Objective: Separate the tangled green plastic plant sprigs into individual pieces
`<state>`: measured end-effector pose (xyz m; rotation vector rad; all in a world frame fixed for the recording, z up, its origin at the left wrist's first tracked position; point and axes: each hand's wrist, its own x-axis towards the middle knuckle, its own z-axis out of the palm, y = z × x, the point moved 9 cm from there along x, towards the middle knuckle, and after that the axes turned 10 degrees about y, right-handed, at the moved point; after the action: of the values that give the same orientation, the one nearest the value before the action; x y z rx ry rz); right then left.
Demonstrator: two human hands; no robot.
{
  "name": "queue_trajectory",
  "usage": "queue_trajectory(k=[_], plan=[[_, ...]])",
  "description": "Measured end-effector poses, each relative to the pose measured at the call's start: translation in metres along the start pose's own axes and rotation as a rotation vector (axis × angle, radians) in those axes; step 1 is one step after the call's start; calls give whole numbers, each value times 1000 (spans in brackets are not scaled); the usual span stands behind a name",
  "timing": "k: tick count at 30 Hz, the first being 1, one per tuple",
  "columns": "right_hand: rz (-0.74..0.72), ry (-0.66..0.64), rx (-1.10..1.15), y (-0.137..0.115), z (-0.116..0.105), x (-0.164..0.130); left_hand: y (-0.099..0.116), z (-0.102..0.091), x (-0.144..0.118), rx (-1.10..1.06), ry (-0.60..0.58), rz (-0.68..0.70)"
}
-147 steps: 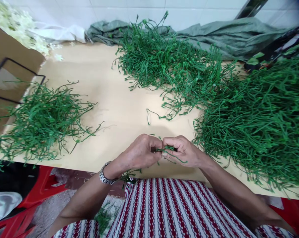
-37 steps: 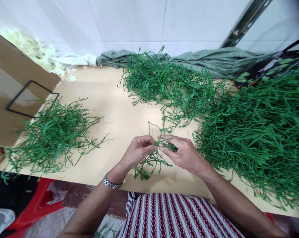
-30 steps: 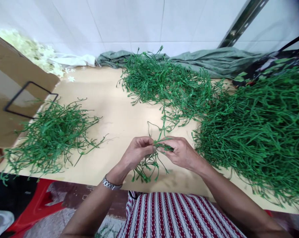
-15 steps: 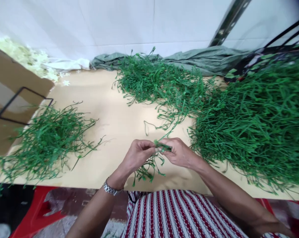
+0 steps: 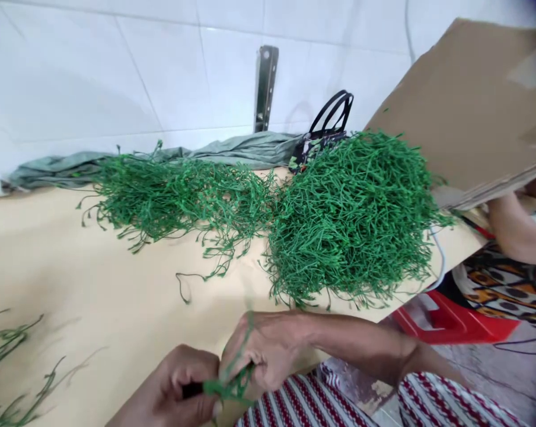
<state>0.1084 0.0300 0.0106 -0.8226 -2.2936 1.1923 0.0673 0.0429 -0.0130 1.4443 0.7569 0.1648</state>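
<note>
At the bottom of the head view, my left hand pinches a few green artificial stems between thumb and fingers. My right hand is close beside it, its curled fingers closed on the same stems. Motion blurs the stems, and part of them is hidden by my fingers. Beyond my right forearm rises a large heap of green stems. A thinner spread of green stems joins it on the left. One loose stem end curls on the tabletop.
More stems lie at the lower left of the table. Along the tiled wall runs a grey-green cloth, with a black-handled bag behind the heap. A cardboard sheet, a person's arm and a red stool are at right.
The view has swung to the right, bringing the cardboard and another person's arm into sight. Both my hands still hold the stems and now appear lower in the view.
</note>
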Motion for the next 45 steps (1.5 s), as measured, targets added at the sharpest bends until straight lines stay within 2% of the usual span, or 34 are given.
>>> queue_trajectory(k=[2,3,5,6,9,11,14,16,19,22,26,35,40,45], plan=[[-29,-86,174,-5,6,-4,2,8,-3,22,-92,3],[-39,-97,248,-6,5,-5,2,5,-2,28,-84,1],[-49,-27,296,-4,-6,-5,1,-13,5,-4,69,5],[-40,53,264,-1,-16,-4,-1,-25,9,-34,173,4],[36,367,53,11,-53,-8,-10,-59,17,-138,498,-4],[85,490,-78,15,-68,-14,-15,-70,20,-168,644,6],[104,532,-165,15,-70,-16,-16,-69,22,-142,710,15],[123,555,-94,19,-65,-15,-15,-66,21,-128,737,19],[241,642,59,34,-59,-12,-11,-64,18,-118,789,28],[300,712,88,41,-53,-8,-8,-62,17,-117,819,68],[286,684,153,41,-44,-3,-8,-61,16,-209,875,122],[399,672,215,57,-41,-8,-18,-50,22,-571,728,61],[386,619,235,54,-37,-7,-18,-48,21,-610,711,45],[379,604,144,50,-35,-9,-18,-43,20,-651,657,63]])
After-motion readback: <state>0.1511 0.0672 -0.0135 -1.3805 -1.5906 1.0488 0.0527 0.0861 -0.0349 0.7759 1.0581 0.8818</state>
